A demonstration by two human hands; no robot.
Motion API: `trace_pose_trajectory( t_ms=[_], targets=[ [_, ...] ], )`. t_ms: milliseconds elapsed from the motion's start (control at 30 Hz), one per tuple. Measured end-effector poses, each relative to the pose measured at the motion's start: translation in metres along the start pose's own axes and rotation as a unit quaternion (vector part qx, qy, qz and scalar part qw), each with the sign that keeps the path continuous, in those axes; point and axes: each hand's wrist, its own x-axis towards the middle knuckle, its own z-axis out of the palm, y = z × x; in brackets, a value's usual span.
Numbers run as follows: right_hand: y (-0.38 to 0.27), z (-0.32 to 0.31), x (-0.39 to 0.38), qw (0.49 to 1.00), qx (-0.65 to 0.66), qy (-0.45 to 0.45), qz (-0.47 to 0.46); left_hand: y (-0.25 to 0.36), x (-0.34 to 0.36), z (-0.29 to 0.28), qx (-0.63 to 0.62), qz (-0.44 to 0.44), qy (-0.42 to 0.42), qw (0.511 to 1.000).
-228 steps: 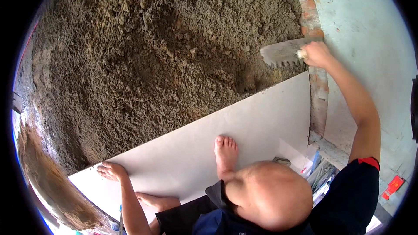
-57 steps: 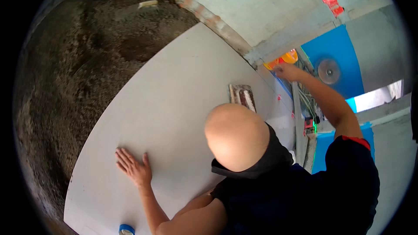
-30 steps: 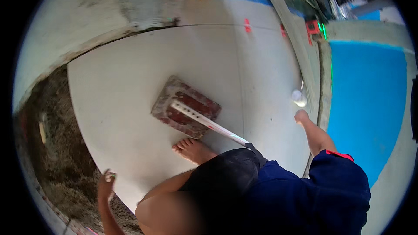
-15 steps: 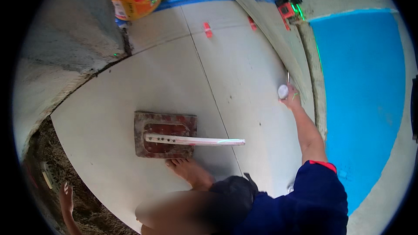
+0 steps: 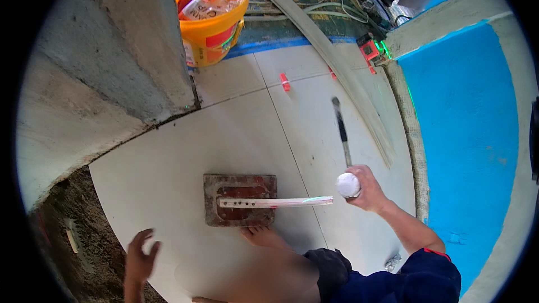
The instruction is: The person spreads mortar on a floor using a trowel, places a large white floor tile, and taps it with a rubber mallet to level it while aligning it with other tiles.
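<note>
A mallet [image 5: 348, 185] with a round white head is in the right hand [image 5: 368, 191], above the pale tiled floor [image 5: 168, 179] right of centre. The right hand's fingers are wrapped close about the head end, while the black-gripped handle [image 5: 341, 126] points away from the person. The head is seen nearly end-on, so how far the fingers reach round it is hard to tell. The left hand [image 5: 140, 257] is bare and released, fingers loosely bent, over the tile's left edge near the rough mortar [image 5: 92, 235].

Holding it by the head seems sound for carrying: the weight sits in the palm. A firm, level wrist would help steer the long handle clear of the wooden strip [image 5: 341, 74] just beyond it. The red-brown float [image 5: 247, 185] lies by the bare foot [image 5: 264, 238], its pale handle reaching toward the mallet, so a low swing could knock it. For any tapping, a grip on the black sleeve should give better control. Farther off stand an orange bucket [image 5: 205, 31] and a red device [image 5: 369, 47] with green lights.
</note>
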Motion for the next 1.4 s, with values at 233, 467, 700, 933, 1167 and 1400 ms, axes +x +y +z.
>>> trace_pose_trajectory(
  t_ms=[233, 467, 700, 933, 1167, 1400],
  targets=[
    [-0.114, 0.003, 0.104, 0.874, -0.052, -0.014, -0.483, 0.219, 0.061, 0.126, -0.575, 0.217, -0.047, 0.788],
    [0.192, -0.021, 0.249, 0.973, -0.018, 0.162, 0.161, 0.176, 0.064, 0.068, -0.781, 0.047, 0.063, 0.620],
    [0.304, -0.027, 0.266, 0.952, -0.083, 0.041, 0.293, 0.071, 0.052, -0.024, -0.595, 0.026, 0.198, 0.778],
    [0.240, -0.013, 0.237, 0.957, -0.021, 0.152, 0.247, 0.018, 0.011, -0.042, -0.372, -0.010, 0.221, 0.902],
    [0.088, -0.021, 0.260, 0.885, 0.436, 0.108, 0.121, 0.001, -0.021, -0.064, -0.279, -0.022, 0.228, 0.933],
    [0.005, 0.031, 0.442, 0.817, 0.557, -0.063, 0.137, 0.006, -0.055, -0.054, -0.280, -0.019, 0.215, 0.935]
  ],
)
